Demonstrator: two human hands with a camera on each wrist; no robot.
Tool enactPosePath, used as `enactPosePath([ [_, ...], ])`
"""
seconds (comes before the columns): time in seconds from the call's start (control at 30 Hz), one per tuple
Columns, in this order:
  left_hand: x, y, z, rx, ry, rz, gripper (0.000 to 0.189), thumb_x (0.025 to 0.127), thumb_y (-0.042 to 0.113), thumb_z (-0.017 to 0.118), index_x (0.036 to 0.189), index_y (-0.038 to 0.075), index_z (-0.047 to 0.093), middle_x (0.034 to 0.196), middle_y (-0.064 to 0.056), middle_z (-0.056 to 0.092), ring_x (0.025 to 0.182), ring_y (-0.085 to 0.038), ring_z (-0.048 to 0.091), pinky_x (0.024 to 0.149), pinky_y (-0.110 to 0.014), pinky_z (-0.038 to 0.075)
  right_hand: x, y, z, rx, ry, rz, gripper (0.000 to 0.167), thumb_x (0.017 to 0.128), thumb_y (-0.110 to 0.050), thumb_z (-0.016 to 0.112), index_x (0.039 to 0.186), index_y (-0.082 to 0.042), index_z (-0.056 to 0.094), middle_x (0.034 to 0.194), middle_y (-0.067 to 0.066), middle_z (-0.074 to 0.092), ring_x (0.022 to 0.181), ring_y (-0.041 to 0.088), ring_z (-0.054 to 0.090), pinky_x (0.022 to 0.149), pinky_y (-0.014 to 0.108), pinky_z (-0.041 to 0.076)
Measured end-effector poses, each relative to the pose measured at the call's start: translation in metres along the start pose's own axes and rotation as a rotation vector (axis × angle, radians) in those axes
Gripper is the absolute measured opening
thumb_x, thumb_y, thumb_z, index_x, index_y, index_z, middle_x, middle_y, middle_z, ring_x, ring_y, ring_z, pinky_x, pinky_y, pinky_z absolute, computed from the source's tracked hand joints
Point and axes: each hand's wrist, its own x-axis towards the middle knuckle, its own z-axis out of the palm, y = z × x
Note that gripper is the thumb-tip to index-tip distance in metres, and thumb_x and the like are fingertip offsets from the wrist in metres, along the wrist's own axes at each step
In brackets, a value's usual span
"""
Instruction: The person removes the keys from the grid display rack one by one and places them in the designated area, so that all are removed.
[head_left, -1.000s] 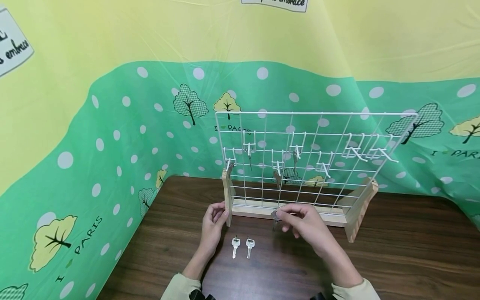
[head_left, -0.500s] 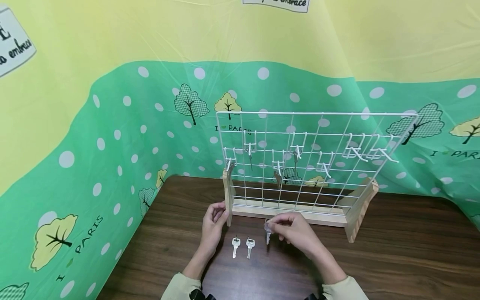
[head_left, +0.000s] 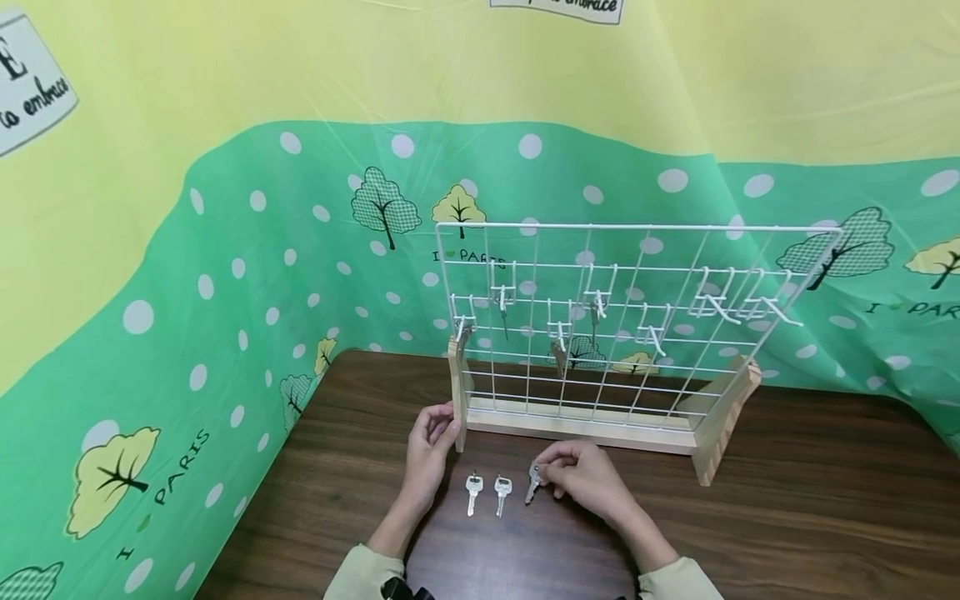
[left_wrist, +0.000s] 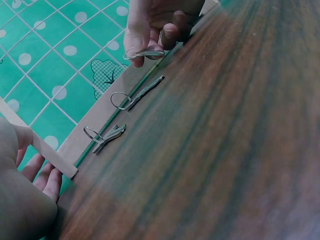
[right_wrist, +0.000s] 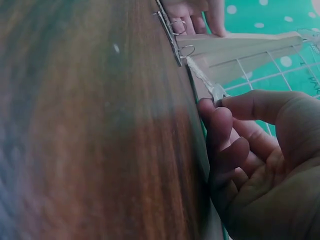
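The right hand (head_left: pixel 590 481) pinched a probably light, stiff key (head_left: pixel 533 481) sensibly by its head; the left hand (head_left: pixel 429 446) gripped the rack (head_left: pixel 600 430).

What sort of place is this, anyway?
Probably an indoor corner curtained off for tabletop activities: a creased, tree-printed cloth hangs behind and beside a dark wood-grain table, where a wood-and-wire rack stands with keys hanging from it.

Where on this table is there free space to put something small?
Free: the table right of the rack; the stretch between the left hand and the patterned cloth; the patch between the sleeves, on the near side of the two lying keys. Crowded: the strip just before the rack, with those keys and the right hand pinching another key.
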Motion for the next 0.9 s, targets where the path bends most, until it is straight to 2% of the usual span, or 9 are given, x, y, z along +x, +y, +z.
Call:
enactPosePath([
  [0.17, -0.001, 0.000, 0.000, -0.003, -0.001, -0.002, 0.029, 0.107, -0.004, 0.066, 0.130, -0.017, 0.056, 0.145, -0.029, 0.062, 0.131, -0.022, 0.061, 0.112, -0.019, 0.050, -0.001, 0.000, 0.003, -0.056, -0.023, -0.048, 0.005, 0.096, -0.004, 0.079, 0.095, -0.002, 0.083, 0.081, 0.006, 0.076, 0.062, 0.015, 0.066, 0.058, 0.023, 0.054],
  [0.27, -0.001, 0.000, 0.000, -0.005, -0.001, -0.008, 0.029, 0.107, -0.004, 0.065, 0.131, -0.017, 0.056, 0.145, -0.029, 0.062, 0.132, -0.024, 0.061, 0.110, -0.018, 0.051, -0.002, 0.000, 0.004, -0.118, -0.024, -0.074, 0.004, 0.095, -0.009, 0.083, 0.093, -0.006, 0.085, 0.082, 0.002, 0.077, 0.064, 0.011, 0.065, 0.060, 0.023, 0.053],
  [0.43, -0.001, 0.002, 0.000, 0.002, -0.002, -0.006, 0.029, 0.108, -0.004, 0.065, 0.131, -0.018, 0.056, 0.145, -0.030, 0.062, 0.133, -0.026, 0.061, 0.110, -0.018, 0.051, -0.003, 0.001, 0.007, -0.213, 0.025, -0.096, 0.004, 0.091, -0.010, 0.087, 0.087, -0.013, 0.086, 0.082, -0.006, 0.077, 0.065, 0.004, 0.058, 0.062, 0.022, 0.048],
  [0.7, -0.001, 0.001, 0.001, 0.007, -0.004, 0.003, 0.029, 0.107, -0.005, 0.065, 0.131, -0.018, 0.056, 0.142, -0.030, 0.063, 0.127, -0.018, 0.062, 0.108, -0.017, 0.052, -0.005, 0.002, 0.014, -0.287, 0.093, -0.092, 0.013, 0.083, -0.010, 0.093, 0.081, -0.019, 0.084, 0.074, -0.010, 0.073, 0.062, 0.004, 0.059, 0.060, 0.023, 0.048],
  [0.9, 0.000, 0.001, 0.002, 0.006, 0.000, -0.001, 0.029, 0.106, -0.005, 0.066, 0.130, -0.018, 0.056, 0.142, -0.030, 0.063, 0.126, -0.016, 0.062, 0.109, -0.017, 0.051, -0.003, 0.002, 0.016, -0.332, 0.111, -0.101, 0.015, 0.081, -0.008, 0.092, 0.080, -0.020, 0.082, 0.071, -0.013, 0.069, 0.060, 0.002, 0.059, 0.060, 0.023, 0.048],
])
